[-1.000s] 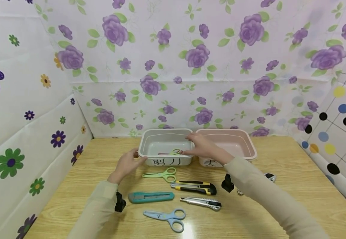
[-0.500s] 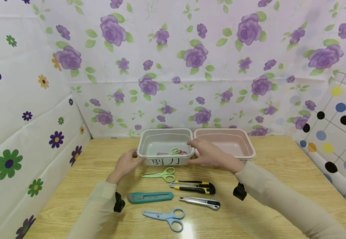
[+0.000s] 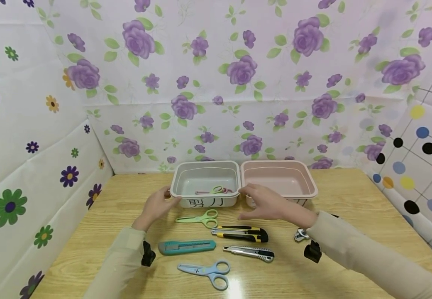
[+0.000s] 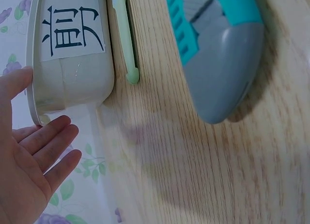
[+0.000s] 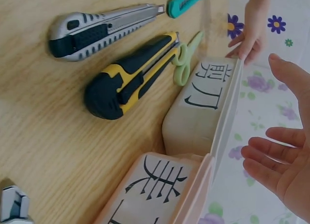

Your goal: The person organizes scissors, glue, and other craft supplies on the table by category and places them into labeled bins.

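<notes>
My left hand (image 3: 159,207) is at the left front corner of a pale grey bin (image 3: 228,202), its thumb touching the rim. In the left wrist view, the fingers (image 4: 51,141) of that hand extend loosely below the bin's end. My right hand (image 3: 266,203) hovers in front of the pink bin (image 3: 275,169), thumb and fingers spread, holding nothing. Pink and green scissors (image 3: 216,190) lie inside the grey bin. Green scissors (image 3: 197,219) lie on the table just before it. Nearby is a yellow-and-black utility knife (image 3: 240,234).
Nearer me lie a teal utility knife (image 3: 186,247), a silver utility knife (image 3: 248,252) and blue scissors (image 3: 204,271). A small silver-and-black item (image 3: 301,235) sits by my right forearm, partly hidden. A flowered cloth (image 3: 216,83) stands behind the bins.
My right hand has withdrawn from the grey bin's right end, moving right and toward me to the front of the pink bin. My left hand stays at the grey bin's corner.
</notes>
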Demonstrator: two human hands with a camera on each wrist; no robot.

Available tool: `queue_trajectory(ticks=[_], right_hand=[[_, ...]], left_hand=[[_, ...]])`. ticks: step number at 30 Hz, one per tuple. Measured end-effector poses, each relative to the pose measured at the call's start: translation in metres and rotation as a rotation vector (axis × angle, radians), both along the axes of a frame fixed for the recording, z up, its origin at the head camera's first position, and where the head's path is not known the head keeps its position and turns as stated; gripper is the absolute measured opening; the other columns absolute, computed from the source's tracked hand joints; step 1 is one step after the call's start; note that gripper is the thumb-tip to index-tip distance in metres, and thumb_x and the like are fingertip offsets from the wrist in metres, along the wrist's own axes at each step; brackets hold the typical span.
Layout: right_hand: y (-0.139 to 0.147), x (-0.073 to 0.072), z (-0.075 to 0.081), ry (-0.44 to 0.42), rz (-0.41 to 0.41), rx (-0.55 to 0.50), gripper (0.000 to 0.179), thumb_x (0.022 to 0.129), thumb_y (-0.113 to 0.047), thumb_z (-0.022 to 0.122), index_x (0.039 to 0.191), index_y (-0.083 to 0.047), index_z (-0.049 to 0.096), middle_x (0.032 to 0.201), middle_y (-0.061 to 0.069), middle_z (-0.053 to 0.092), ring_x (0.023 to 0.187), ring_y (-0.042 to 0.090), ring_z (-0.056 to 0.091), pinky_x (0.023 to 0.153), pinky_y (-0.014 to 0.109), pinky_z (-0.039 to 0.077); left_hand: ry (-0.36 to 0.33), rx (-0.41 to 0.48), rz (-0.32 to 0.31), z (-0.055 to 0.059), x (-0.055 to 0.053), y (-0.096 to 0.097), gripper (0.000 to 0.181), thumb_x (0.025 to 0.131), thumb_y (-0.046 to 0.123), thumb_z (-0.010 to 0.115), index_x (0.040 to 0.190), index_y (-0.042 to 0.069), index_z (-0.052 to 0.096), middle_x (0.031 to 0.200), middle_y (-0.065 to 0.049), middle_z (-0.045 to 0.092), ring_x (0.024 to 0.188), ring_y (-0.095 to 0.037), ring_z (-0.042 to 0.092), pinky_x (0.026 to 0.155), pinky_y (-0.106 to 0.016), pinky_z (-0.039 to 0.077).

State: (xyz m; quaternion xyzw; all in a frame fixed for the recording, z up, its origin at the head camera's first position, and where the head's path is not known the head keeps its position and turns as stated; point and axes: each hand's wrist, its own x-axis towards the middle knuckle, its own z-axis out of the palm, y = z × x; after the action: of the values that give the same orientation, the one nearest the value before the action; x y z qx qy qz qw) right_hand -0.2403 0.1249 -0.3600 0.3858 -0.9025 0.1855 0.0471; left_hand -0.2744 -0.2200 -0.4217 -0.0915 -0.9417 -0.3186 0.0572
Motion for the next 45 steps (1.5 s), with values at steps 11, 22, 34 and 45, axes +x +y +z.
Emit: queue_trajectory(ticks=[11,22,34,45], right_hand=[[0.008,0.016,-0.015,-0.068,-0.012,-0.008,0.069,0.072,-0.052,0.069,0.119,-0.005,0.053,0.111,0.008,0.059,0.101,0.022,0.056,0.084,0.037,0.047],[0.004,0.034,-0.033,-0.133,-0.010,0.023,0.075,0.073,-0.055,0.066,0.123,-0.002,0.051,0.115,0.010,0.057,0.101,0.023,0.057,0.081,0.037,0.048],[-0.012,0.050,-0.057,-0.145,0.072,-0.011,0.070,0.071,-0.053,0.070,0.117,-0.002,0.056,0.109,0.006,0.058,0.100,0.018,0.056,0.086,0.032,0.047],[-0.031,0.065,-0.072,-0.263,0.104,-0.001,0.073,0.070,-0.054,0.070,0.120,-0.003,0.053,0.108,0.005,0.056,0.092,0.014,0.056,0.075,0.024,0.048]], left_hand=[[0.003,-0.007,-0.003,-0.001,0.000,-0.001,0.061,0.085,0.039,0.060,0.130,-0.001,0.046,0.109,-0.020,0.062,0.102,-0.034,0.058,0.084,-0.052,0.045],[-0.007,-0.003,0.003,0.001,0.001,0.001,0.061,0.086,0.038,0.060,0.131,0.000,0.045,0.110,-0.020,0.061,0.102,-0.034,0.058,0.084,-0.052,0.045],[-0.009,-0.005,-0.004,0.001,0.002,0.001,0.061,0.086,0.040,0.059,0.130,0.000,0.046,0.112,-0.020,0.061,0.103,-0.034,0.057,0.085,-0.053,0.044],[-0.006,-0.001,-0.005,0.001,0.001,0.000,0.059,0.086,0.038,0.059,0.130,0.000,0.046,0.111,-0.020,0.061,0.103,-0.034,0.057,0.085,-0.053,0.045]])
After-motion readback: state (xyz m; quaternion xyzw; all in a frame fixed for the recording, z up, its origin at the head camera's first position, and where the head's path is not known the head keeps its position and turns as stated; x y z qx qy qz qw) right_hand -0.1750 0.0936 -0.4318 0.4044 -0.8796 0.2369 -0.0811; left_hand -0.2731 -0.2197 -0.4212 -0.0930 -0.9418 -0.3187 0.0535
